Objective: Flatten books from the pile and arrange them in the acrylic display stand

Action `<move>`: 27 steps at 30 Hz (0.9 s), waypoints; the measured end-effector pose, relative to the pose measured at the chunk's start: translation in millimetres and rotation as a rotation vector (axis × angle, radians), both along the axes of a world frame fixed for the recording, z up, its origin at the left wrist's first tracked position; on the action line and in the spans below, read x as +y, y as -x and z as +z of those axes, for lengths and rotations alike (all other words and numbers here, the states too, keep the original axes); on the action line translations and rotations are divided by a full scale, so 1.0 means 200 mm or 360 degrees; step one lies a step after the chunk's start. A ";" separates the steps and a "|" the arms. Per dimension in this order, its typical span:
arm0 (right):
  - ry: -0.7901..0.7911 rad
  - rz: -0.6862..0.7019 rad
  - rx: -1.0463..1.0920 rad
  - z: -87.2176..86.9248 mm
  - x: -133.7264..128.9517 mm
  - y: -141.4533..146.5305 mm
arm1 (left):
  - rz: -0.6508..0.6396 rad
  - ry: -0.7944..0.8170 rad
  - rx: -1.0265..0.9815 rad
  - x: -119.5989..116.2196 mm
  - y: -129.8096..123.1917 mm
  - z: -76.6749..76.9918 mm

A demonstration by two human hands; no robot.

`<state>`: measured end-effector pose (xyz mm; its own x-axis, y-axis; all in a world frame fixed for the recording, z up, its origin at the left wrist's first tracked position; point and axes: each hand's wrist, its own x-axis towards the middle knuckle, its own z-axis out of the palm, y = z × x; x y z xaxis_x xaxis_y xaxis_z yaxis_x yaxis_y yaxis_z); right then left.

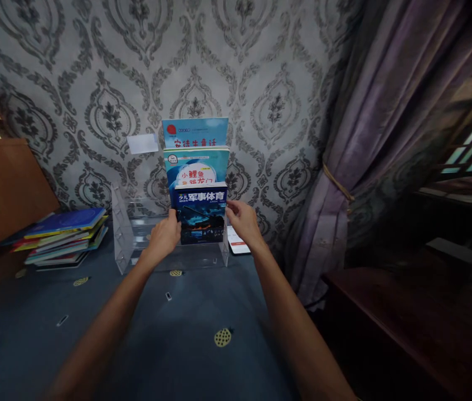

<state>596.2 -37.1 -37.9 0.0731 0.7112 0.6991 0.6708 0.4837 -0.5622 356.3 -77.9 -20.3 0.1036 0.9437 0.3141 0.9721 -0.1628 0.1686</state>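
Note:
A dark blue book (201, 220) with white Chinese lettering stands upright in the front tier of a clear acrylic book rack (121, 231). My left hand (165, 234) is closed on its left edge, the thumb at the front cover. At the upper right edge of the same book, my right hand (242, 219) has its fingertips pinched together; its other fingers are curled. Behind it stand a light blue book (196, 161) with a white circle on its cover and, higher at the back, another blue book (196, 128) with red lettering. Their lower parts are hidden.
A pile of several books (66, 236) lies left of the rack, near a brown box (8, 189). A phone (239, 242) with a lit screen rests behind the rack's right side. The blue tablecloth (169, 334) has pineapple prints. A tied curtain (327, 223) hangs at right.

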 end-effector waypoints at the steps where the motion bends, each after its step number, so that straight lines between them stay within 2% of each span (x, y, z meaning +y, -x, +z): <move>1: 0.0000 0.0002 0.0001 0.01 -0.01 0.00 | 0.0006 0.0000 -0.0010 0.00 0.00 0.00; 7: 0.0013 0.0001 0.0038 0.02 -0.02 -0.02 | 0.0001 -0.0030 -0.0086 -0.02 0.01 -0.01; 16: 0.0081 0.0103 0.0060 0.03 -0.04 -0.03 | -0.0001 -0.0023 -0.0036 -0.05 -0.01 -0.02; 22: 0.0078 0.0151 0.0044 0.05 -0.06 -0.02 | -0.0070 -0.0114 -0.0115 -0.02 0.00 -0.05; 27: 0.0061 0.0071 0.0029 0.06 -0.06 0.00 | -0.0157 -0.0204 -0.0271 0.04 0.00 -0.06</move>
<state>595.4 -49.9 -25.8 0.0533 0.7402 0.6702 0.6387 0.4907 -0.5927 355.6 -69.8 -32.5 0.1289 0.8830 0.4513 0.9098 -0.2864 0.3005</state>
